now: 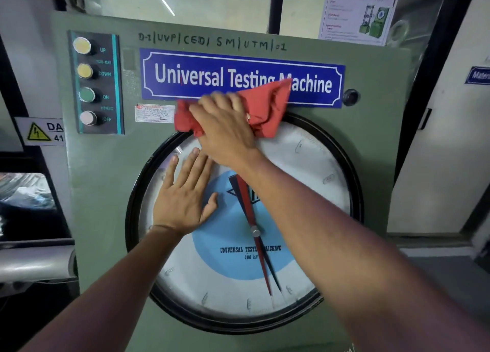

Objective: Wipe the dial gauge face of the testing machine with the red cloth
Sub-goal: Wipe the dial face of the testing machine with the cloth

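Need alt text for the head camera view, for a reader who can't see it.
A person's right hand presses a red cloth against the top rim of a large round dial gauge on a green testing machine. The left hand lies flat and open on the gauge's glass.

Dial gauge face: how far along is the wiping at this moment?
Done: nothing can be confirmed clean. In hand: the right hand presses the red cloth at the top rim of the dial gauge face, while the left hand lies flat on the glass. Left: the lower and right parts, where the cloth is not.
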The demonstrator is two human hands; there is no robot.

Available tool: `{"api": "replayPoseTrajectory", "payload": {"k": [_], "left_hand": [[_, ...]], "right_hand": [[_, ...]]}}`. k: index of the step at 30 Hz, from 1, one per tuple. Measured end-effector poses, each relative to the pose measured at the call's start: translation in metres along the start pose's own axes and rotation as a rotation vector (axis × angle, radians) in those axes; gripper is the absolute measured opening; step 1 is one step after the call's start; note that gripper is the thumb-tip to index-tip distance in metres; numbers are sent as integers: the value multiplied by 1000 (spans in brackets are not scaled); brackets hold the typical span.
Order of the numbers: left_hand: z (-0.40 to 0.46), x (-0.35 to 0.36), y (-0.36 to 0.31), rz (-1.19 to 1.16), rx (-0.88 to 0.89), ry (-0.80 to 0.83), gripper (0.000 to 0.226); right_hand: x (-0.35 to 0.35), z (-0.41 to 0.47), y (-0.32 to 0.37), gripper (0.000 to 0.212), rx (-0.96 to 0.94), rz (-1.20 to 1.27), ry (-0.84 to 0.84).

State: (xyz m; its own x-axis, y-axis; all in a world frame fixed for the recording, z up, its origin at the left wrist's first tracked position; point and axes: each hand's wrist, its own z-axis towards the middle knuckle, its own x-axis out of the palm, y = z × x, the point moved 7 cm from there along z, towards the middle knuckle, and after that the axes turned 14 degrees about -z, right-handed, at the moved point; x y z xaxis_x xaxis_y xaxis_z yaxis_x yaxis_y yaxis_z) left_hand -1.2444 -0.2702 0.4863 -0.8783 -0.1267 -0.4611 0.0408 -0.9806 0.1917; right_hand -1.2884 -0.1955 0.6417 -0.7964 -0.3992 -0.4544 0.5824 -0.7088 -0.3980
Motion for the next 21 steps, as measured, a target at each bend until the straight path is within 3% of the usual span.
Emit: {"api": "replayPoseTrajectory", "payload": {"k": [2,4,8,15,21], "left_hand": [[0,1,2,3,-6,4,79],[-1,0,3,7,-16,8,80],[-1,3,3,6,-20,38,81],[-3,7,5,-31,-36,62,83],[-2,8,6,-39,-66,146,83]], "right_hand": [[12,-3,-7,50,-97,-70,75],[16,-12,-36,51,-22,-60,42],[22,-51,-108,50,291,-73,-18],[58,-219,-205,55,1049,86,131],[72,-293,-213,57,1246,321,216]]}}
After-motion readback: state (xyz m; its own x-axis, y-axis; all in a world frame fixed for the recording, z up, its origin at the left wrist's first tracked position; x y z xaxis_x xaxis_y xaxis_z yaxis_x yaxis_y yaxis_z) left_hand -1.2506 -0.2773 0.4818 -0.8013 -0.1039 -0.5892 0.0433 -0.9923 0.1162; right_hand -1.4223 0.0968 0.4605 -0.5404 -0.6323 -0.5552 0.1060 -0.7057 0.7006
